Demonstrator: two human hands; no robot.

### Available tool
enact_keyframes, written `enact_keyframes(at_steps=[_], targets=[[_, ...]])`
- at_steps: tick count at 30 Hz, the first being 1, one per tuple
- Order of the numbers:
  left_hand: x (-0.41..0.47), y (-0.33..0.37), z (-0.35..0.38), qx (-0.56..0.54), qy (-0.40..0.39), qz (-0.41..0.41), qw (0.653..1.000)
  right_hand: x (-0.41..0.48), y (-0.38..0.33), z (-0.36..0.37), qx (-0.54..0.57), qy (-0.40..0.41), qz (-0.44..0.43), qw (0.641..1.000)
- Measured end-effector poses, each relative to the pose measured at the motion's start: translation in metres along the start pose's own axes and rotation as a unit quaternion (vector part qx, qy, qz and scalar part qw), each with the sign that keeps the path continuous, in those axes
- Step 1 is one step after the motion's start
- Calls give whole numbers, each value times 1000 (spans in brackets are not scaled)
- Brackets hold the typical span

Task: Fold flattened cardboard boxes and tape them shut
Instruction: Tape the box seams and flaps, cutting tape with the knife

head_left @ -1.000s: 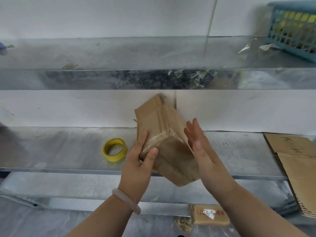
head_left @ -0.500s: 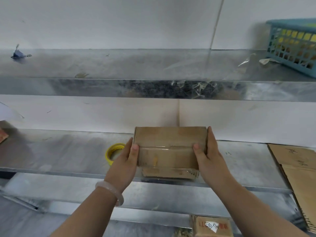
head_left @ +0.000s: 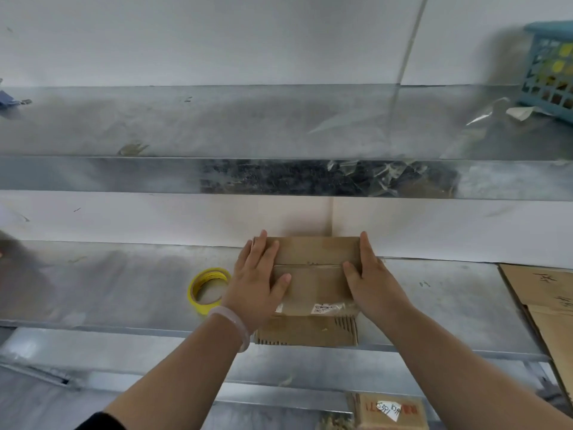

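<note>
While the cardboard box [head_left: 313,274] sits near the front edge of the metal bench [head_left: 108,290], both hands are on it. The left hand [head_left: 257,283] lies flat on the top at the left end, its grip released, fingers straight and thumb spread toward the middle seam. The right hand [head_left: 369,283] lies along the right end with fingers straight and thumb on top, its grip also released. Under the box's near edge are corrugated brown layers [head_left: 307,333], perhaps flaps or flat sheets; the view is too blurred to say. A yellow tape roll [head_left: 208,290] lies just beside the left hand. Flattened cardboard [head_left: 545,293] lies at the bench's right end, well apart. A blue basket [head_left: 548,66] stands on the upper shelf [head_left: 217,119].
</note>
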State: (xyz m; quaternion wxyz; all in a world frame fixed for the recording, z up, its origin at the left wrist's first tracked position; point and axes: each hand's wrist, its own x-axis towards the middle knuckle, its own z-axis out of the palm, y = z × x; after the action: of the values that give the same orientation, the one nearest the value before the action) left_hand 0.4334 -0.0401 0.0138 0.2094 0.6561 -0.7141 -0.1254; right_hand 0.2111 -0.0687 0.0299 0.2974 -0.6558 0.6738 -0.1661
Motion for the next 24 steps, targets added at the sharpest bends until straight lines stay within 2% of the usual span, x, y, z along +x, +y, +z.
enact_keyframes(at_steps=[5, 7, 10, 12, 14, 19, 22, 24], targets=[[13, -9, 12, 86, -45, 0, 995, 13, 7, 2, -2, -28, 20, 999], [15, -13, 14, 159, -67, 27, 985, 14, 8, 5, -78, -13, -1, 997], [18, -6, 7, 196, -59, 55, 977, 9, 0, 15, -256, 69, -126, 956], [18, -6, 5, 202, -59, 119, 970, 6, -7, 26, -291, 49, -224, 929], [19, -12, 6, 208, -82, 160, 962, 8, -7, 33, -319, 9, -261, 911], [26, -10, 6, 223, -101, 145, 959, 13, -12, 30, -323, -34, -250, 912], [27, -6, 10, 207, -88, 129, 966, 14, -12, 31, -310, -27, -195, 930], [25, -5, 13, 185, -92, 80, 975, 13, -11, 31, -297, -4, -127, 947]])
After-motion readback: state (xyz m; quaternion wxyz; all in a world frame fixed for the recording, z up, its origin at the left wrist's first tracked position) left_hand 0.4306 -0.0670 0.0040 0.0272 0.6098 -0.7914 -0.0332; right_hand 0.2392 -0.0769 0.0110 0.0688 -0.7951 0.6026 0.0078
